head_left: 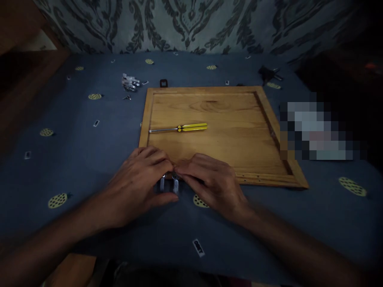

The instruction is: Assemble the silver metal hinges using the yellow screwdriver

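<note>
A wooden cabinet door with a raised frame lies flat in front of me. At its near edge sits a metal hinge, its two pale arms pointing towards me. My left hand is curled round the hinge, fingers over the door's frame and thumb stretched below the arms. The fingertips of my right hand are pinched together right at the hinge; whatever they hold is too small and hidden to make out. A yellow-and-black screwdriver rests on the door's panel, its shaft pointing left.
Several metal hinges are heaped at the back left, with small screws beside them. Past the door's far edge lie a small black square piece and a dark tool-like object. A pixelated item is on the right. Blue patterned cloth lies beneath.
</note>
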Available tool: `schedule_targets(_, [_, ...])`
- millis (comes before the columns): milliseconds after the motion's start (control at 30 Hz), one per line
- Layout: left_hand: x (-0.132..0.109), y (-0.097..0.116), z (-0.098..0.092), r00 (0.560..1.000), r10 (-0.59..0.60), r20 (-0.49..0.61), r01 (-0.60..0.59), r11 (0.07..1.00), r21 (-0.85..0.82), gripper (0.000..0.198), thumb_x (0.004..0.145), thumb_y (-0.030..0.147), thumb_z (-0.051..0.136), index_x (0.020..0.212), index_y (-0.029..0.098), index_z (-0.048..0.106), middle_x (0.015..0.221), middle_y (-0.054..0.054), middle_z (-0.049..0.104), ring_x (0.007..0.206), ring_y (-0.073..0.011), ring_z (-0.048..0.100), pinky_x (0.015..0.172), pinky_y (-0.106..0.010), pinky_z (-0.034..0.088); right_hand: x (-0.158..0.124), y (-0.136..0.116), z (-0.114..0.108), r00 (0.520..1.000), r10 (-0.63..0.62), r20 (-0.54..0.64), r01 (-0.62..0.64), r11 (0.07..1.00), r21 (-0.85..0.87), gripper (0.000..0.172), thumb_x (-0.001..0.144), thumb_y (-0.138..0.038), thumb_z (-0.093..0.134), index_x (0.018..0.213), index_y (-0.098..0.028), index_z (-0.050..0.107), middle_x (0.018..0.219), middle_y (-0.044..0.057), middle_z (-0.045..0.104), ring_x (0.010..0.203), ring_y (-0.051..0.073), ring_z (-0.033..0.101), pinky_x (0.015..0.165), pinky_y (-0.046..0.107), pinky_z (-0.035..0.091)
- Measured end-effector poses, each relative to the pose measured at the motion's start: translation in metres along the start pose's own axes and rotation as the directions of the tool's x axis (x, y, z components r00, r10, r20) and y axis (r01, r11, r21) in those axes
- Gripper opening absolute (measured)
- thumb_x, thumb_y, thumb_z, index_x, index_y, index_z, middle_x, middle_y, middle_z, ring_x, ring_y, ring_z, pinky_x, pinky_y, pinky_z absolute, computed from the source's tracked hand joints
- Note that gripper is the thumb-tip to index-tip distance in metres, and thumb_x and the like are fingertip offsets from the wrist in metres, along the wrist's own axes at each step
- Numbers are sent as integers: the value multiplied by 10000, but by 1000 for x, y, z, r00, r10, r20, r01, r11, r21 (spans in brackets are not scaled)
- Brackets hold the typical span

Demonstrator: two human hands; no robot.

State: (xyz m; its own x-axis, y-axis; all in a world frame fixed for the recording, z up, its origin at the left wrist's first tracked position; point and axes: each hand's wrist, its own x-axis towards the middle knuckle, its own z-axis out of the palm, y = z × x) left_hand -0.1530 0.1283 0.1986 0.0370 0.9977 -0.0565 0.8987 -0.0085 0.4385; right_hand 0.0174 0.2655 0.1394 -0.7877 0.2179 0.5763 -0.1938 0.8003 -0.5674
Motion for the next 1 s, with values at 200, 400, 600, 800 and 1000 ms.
schedule_targets(200, [1,1,-1,1000,-3,11,3,1000,5,295,884,412,836,1008,195,677,1145,-52,708,1098,-283,620,916,-449,472,3,-5,-2,997,-71,32,73,992,-101,169,1054,-164,583,974,-152,731,846,52,783,742,164,701,662,290,563])
schedule_targets(400, [0,0,2,1000,3,-21,-3,1000,-4,308,855,379,867,1013,197,675,1137,-52,709,1092,-282,626,925,-453,471,4,-7,-4,996,-81,37,85,990,-111,182,1049,-148,581,949,-168,732,851,40,796,737,162,707,672,293,575])
schedule_targets(600, [2,3,-1,999,-38,15,39,999,-14,275,855,360,865,968,189,682,1085,-42,699,1088,-285,621,934,-452,467,2,-3,-3,998,-48,32,51,995,-90,145,1035,-157,610,964,-179,735,861,47,792,759,167,716,676,286,573])
schedule_targets(800, [2,1,4,1000,-15,-23,14,1000,-12,330,819,384,900,966,181,685,1046,-35,692,1054,-280,621,904,-443,456,4,-2,-5,999,-42,32,42,999,1,133,969,-91,677,999,-204,740,905,44,797,824,175,737,737,284,590])
schedule_targets(1000, [0,-2,10,995,31,-99,-33,999,-17,314,831,391,887,932,185,673,1020,-21,692,1053,-263,621,910,-427,452,5,-3,-5,1000,13,23,-15,998,61,157,963,-67,670,987,-210,731,908,37,795,820,163,737,736,279,584])
